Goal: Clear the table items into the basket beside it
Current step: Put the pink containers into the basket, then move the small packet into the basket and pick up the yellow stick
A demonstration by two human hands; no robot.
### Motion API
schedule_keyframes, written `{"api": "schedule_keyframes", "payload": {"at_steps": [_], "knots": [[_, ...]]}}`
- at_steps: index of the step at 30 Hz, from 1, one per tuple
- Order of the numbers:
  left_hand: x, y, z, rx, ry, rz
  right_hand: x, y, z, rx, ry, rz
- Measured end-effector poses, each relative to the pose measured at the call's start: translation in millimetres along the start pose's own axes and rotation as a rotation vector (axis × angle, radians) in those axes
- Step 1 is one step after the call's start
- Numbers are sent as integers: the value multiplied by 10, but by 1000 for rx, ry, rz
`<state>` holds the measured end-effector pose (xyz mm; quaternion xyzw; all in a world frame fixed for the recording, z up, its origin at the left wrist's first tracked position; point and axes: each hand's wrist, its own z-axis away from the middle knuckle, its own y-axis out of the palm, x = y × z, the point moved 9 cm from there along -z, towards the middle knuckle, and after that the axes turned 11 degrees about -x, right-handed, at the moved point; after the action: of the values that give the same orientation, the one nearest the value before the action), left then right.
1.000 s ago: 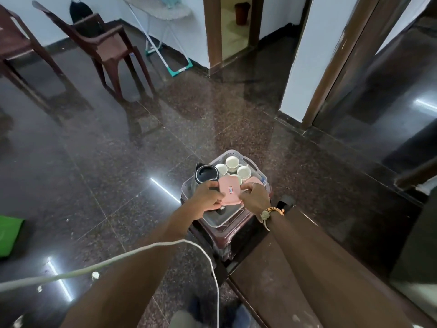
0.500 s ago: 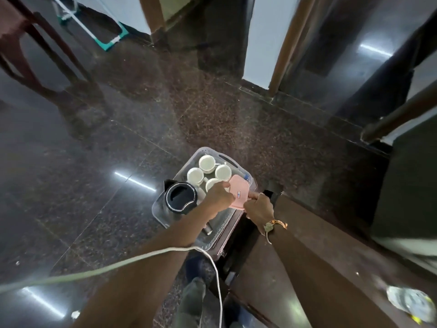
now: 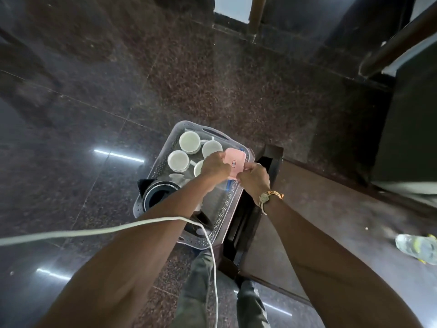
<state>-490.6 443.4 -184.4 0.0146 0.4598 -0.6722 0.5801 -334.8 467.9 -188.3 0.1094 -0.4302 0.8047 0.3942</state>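
Shifts pink box [image 3: 234, 162] from mid-basket toward far right corner of basket [image 3: 151, 176], beside cups [image 3: 189, 142]. Keeps left hand [image 3: 215, 168] and right hand [image 3: 254, 179] pinching its edges, fingers curled. Not released yet; likely needs lowering in.

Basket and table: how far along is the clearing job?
Done: white cups and a black jug sit in the basket. In hand: the left hand and right hand hold a pink box over it. Left: a bottle lies on the table.
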Motion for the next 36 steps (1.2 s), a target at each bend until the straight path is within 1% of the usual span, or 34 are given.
{"api": "schedule_keyframes", "payload": {"at_steps": [3,7,11,15,17,20,24,27,29,33,36], "knots": [[24,-5,-37,10,24,-35,-13,78,10,7,16,-2],[48,10,-90,21,34,-58,-3,99,-14,-19,-22,9],[38,-2,-64,4,58,-105,-65,129,-30,13,23,-20],[34,-142,47,-83,89,-224,-117,51,-4,26,4,-36],[-5,-234,149,-130,106,-233,-133,-71,52,25,-9,-51],[-113,-334,348,-152,114,-157,-152,-325,177,16,-26,-51],[-358,-411,731,-146,125,2,-96,-751,398,-5,-102,-105],[-615,-413,1119,-101,104,190,-90,-1126,570,-22,-125,-207],[-812,-385,1381,-63,106,256,-108,-1376,690,-19,-153,-240],[-1298,-291,1862,-13,197,331,-145,-1904,872,-56,-226,-261],[-1685,-151,2177,24,266,334,-198,-2325,981,-111,-259,-265]]}}
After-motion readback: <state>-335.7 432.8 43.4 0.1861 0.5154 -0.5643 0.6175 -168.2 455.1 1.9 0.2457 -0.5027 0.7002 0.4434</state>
